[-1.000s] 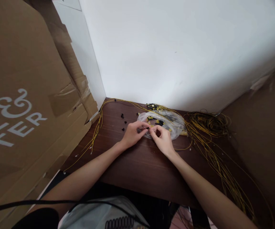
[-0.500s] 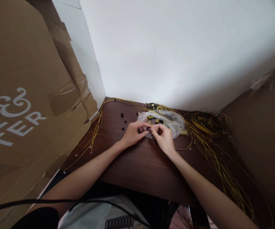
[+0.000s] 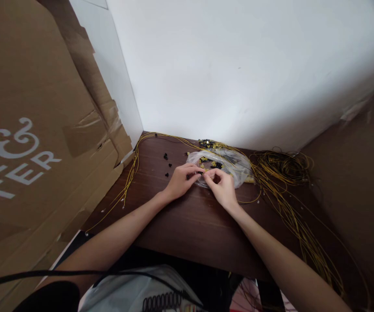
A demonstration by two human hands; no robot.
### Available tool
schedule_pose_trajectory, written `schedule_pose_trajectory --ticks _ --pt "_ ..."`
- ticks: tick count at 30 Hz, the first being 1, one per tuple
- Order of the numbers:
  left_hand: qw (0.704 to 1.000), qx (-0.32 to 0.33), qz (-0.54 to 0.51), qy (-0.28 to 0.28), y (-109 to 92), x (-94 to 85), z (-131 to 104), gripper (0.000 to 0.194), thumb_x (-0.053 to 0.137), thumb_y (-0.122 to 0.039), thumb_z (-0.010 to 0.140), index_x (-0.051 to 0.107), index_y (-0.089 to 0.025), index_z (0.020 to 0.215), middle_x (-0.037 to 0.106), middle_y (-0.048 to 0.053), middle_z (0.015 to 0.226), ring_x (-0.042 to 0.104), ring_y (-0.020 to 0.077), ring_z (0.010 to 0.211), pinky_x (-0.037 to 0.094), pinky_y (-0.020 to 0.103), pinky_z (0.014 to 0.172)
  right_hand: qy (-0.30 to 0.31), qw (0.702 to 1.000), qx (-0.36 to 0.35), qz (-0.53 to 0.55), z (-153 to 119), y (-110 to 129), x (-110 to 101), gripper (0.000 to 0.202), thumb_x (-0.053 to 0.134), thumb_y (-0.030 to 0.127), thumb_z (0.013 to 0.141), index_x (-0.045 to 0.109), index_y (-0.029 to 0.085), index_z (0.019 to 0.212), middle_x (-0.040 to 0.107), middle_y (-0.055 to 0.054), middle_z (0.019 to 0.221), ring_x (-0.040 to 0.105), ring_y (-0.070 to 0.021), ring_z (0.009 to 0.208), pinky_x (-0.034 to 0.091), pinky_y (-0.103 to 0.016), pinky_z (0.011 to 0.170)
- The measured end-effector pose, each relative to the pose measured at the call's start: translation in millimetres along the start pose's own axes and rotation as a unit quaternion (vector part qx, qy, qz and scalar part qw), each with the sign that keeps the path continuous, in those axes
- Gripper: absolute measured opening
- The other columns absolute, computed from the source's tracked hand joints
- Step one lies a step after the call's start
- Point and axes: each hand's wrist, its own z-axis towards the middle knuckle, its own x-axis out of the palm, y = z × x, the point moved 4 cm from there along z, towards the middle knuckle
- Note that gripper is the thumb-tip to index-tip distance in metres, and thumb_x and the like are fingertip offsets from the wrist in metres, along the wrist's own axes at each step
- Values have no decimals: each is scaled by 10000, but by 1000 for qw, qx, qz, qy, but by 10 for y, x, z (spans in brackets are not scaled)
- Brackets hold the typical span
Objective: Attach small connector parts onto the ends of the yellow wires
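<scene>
So what's new since a second ago: back then you only really saw a dark bit between your fingertips, and now a fleck of yellow shows right next to it. Your hands have barely moved otherwise. My read is that you've turned or shifted the black-and-yellow piece (image 3: 203, 172) a bit, so it's fine fingertip work at this point, though it's too tiny to tell whether that's one part or two.

Your left hand (image 3: 178, 182) has thumb and index finger pinching the dark end, and your right hand (image 3: 223, 187) looks to be pinching the yellow end. The piece sits between them, just over the near edge of the clear plastic bag (image 3: 243, 169) on the desk (image 3: 174, 221).

Bag-wise, there are yellow and black connectors (image 3: 217, 165) showing in its middle, but I can't tell if they're inside or lying on top. More of them are bunched behind it, by the wall. The cardboard box (image 3: 27, 65) on your left doesn't show its contents. Few loose black bits (image 3: 165, 156) lie on the desk too.
</scene>
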Motion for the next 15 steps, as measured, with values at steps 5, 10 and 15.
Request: schedule_pose_trajectory --ticks 5,10,15 --pt "1000 0 -4 -2 -6 -3 3 196 539 -151 784 678 -172 920 631 51 835 550 122 688 435 241 623 8 999 32 29 11 -16 0 180 556 317 730 599 145 698 579 -16 611 479 -124 539 380 -245 537" --pt "1000 -9 -9 3 5 5 4 195 546 -156 780 680 -171 922 641 52 845 563 129 701 440 243 625 10 999 23 31 14 -14 4 171 559 315 724 594 149 703 567 -9 606 469 -120 539 374 -242 532" --pt "1000 -17 -14 8 21 11 1 197 543 -152 782 680 -155 924 643 55 850 571 135 729 444 246 659 15 999 18 46 17 -30 11 163 559 313 728 587 153 712 546 -3 604 456 -118 538 366 -240 525"
